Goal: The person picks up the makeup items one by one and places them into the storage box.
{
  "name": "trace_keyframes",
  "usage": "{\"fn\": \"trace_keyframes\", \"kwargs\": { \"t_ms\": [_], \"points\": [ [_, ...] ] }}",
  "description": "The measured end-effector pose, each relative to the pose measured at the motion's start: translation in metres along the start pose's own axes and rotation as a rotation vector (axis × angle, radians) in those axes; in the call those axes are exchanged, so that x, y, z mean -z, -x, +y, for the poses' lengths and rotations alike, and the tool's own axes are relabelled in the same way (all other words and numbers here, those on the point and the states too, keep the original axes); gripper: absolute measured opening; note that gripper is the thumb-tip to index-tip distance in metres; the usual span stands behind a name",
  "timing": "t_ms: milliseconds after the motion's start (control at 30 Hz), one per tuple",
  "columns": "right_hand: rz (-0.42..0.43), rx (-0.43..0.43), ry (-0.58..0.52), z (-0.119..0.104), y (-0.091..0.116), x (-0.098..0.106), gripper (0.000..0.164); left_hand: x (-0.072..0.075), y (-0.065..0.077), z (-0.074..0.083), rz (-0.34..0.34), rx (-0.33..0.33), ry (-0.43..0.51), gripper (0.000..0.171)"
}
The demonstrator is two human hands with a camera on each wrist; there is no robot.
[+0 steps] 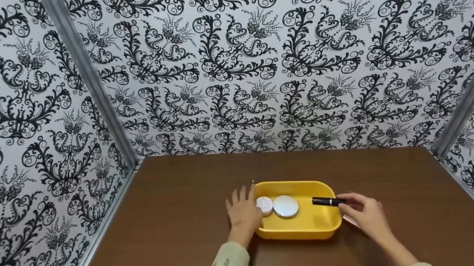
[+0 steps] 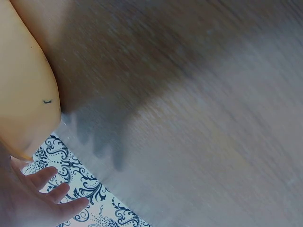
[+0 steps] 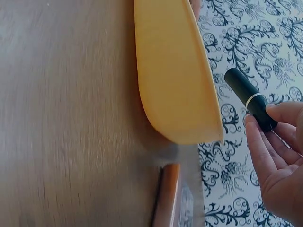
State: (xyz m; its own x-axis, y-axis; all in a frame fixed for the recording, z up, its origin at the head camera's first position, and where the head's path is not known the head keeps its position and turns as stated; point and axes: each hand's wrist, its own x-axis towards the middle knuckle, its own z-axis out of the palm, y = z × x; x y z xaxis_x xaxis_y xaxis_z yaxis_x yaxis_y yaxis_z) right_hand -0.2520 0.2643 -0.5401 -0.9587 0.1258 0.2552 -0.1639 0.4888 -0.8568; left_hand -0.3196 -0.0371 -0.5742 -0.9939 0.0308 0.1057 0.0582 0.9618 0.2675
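A yellow plastic tub (image 1: 300,234) stands on the brown table. My left hand (image 1: 243,214) rests at its left rim with the fingers spread; in the left wrist view those fingers (image 2: 71,207) stretch past the tub's wall. Between thumb and fingertips my right hand (image 1: 364,214) pinches a black lipstick tube (image 1: 326,201) with a silver band. The lipstick is held level above the tub's right end. Inside the tub, a round white compact (image 1: 286,206) lies beside a smaller round case (image 1: 265,205) with an embossed lid, partly behind my left hand.
Just right of the tub, below my right hand, a flat thing with a copper-coloured edge (image 3: 169,194) lies on the table (image 1: 176,229). Patterned black-and-white walls (image 1: 255,59) with grey metal corner posts (image 1: 89,74) enclose the table at the back and sides.
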Motion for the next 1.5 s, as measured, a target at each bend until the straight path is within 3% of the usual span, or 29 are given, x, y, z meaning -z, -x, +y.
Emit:
{"fn": "trace_keyframes", "kwargs": {
  "t_ms": [400, 667, 833, 1367, 1500],
  "points": [
    [-0.103, 0.060, 0.008, -0.019, -0.001, -0.038, 0.019, -0.002, 0.000, -0.002, 0.029, -0.002, -0.014, 0.064],
    [-0.152, 0.173, 0.040, -0.021, 0.000, -0.065, 0.019, -0.002, 0.000, -0.002, 0.021, -0.001, 0.001, 0.064],
    [-0.197, 0.184, 0.062, -0.023, 0.002, -0.077, 0.020, -0.002, 0.000, -0.003, 0.008, 0.004, 0.016, 0.065],
    [-0.157, 0.236, 0.337, -0.030, 0.006, -0.109, 0.015, -0.001, 0.000, -0.002, 0.011, -0.003, 0.017, 0.066],
    [-0.171, 0.227, 0.359, -0.030, 0.006, -0.114, 0.016, 0.000, -0.001, -0.001, 0.015, -0.010, 0.011, 0.066]
  ]
}}
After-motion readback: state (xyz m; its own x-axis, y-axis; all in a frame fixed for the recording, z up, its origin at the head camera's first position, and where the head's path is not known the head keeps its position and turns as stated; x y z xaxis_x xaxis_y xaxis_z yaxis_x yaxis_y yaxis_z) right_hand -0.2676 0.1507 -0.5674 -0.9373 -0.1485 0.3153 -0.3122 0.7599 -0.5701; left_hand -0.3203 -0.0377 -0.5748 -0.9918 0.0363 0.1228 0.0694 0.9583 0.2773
